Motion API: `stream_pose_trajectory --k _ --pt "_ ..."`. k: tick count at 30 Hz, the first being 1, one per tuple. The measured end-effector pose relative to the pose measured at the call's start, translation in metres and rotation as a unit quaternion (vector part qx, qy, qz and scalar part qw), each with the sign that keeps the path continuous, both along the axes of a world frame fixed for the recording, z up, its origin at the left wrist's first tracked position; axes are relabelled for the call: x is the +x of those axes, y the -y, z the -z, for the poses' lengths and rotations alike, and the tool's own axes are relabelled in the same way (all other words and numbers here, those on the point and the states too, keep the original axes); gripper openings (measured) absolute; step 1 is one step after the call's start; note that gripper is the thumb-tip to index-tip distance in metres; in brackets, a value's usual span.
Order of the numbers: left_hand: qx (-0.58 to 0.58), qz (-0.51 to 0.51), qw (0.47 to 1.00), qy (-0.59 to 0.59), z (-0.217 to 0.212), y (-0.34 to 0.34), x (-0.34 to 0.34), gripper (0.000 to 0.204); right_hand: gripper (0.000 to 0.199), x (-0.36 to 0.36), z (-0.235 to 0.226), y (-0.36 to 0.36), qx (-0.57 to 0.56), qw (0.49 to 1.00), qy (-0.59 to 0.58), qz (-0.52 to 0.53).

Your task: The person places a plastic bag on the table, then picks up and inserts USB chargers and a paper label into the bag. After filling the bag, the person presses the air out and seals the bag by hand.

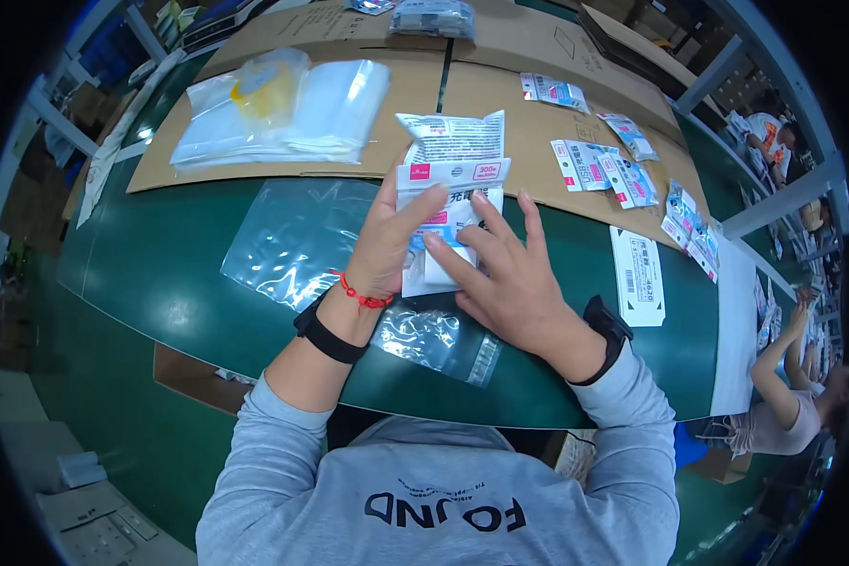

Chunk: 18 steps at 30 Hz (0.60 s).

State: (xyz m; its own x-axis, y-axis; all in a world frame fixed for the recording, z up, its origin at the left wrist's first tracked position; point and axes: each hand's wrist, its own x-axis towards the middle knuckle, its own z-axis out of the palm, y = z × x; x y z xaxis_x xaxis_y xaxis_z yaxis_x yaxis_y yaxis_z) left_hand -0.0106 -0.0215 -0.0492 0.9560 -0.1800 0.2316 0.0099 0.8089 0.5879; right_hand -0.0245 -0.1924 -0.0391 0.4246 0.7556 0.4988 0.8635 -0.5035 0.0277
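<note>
My left hand (384,231) grips a small stack of white retail packets (453,173) with pink and blue print, its thumb lying across the front. The packets stand tilted above the table, and how many there are is hidden. My right hand (528,297) has its fingers apart, with fingertips touching the front of the stack. Beneath both hands a large clear plastic bag (278,241) lies flat on the green table (151,245). Its near end shows below the packets.
Cardboard sheets (486,104) cover the table's far part. Stacked clear bags (335,108) lie on them at left, under a bag with something yellow (264,94). Several loose packets (585,165) are at right, near white printed labels (639,292). Another person (792,415) sits at far right.
</note>
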Motion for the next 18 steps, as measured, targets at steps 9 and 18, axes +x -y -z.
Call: stream_pose_trajectory --k 9,18 --pt "0.05 -0.033 0.997 -0.047 0.007 -0.001 -0.001 0.045 0.052 0.007 0.005 0.004 0.405 0.86 -0.308 -0.036" --pt "0.203 -0.225 0.953 0.03 -0.005 0.017 -0.01 0.03 0.041 0.021 -0.007 0.026 0.568 0.556 -0.607 0.017"
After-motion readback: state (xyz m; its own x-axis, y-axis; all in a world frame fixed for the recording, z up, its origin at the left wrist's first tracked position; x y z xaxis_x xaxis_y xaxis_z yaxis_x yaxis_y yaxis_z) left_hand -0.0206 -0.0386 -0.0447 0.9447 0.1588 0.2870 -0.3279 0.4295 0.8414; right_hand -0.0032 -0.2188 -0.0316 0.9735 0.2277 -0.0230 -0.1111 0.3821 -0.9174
